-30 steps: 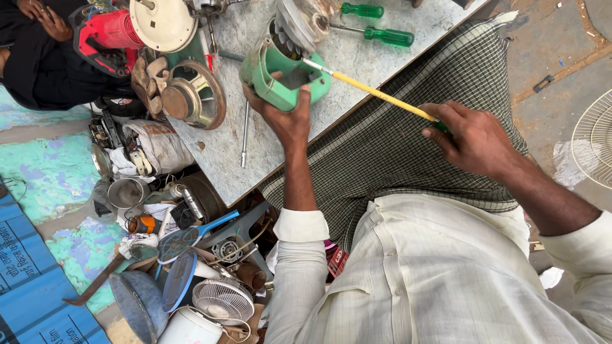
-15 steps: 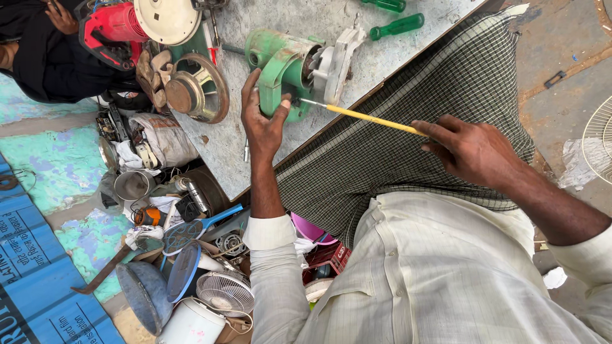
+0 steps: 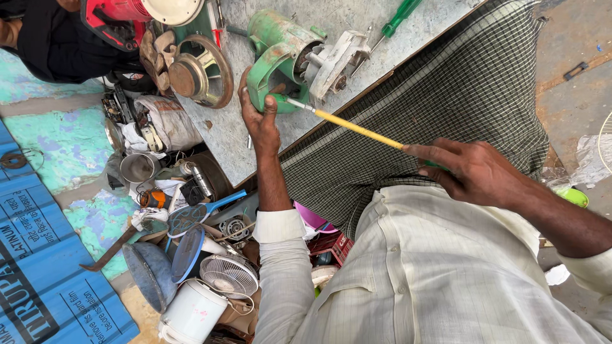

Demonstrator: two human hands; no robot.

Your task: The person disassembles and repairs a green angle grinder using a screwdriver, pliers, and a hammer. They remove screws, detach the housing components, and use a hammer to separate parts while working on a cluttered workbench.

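Observation:
A green motor housing point(image 3: 275, 48) with a whitish metal end plate point(image 3: 335, 58) lies on a grey worktable point(image 3: 223, 124). My left hand point(image 3: 258, 114) grips the green housing at its near side. My right hand point(image 3: 468, 169) holds a long screwdriver point(image 3: 354, 127) with a yellow shaft; its metal tip touches the green housing right beside my left fingers. My checked cloth point(image 3: 446, 95) covers my lap under the tool.
A green-handled screwdriver point(image 3: 398, 16) lies on the table behind the motor. A round metal fan part point(image 3: 194, 73) and a red appliance point(image 3: 118, 13) stand at the table's left. Below it on the floor are a small fan point(image 3: 228, 275), a white pot point(image 3: 191, 313), scrap parts, and a blue sheet point(image 3: 38, 267).
The view has shifted, so the motor and table sit lower and more to the right. The screwdriver tip has come against the green housing. My left hand keeps its grip.

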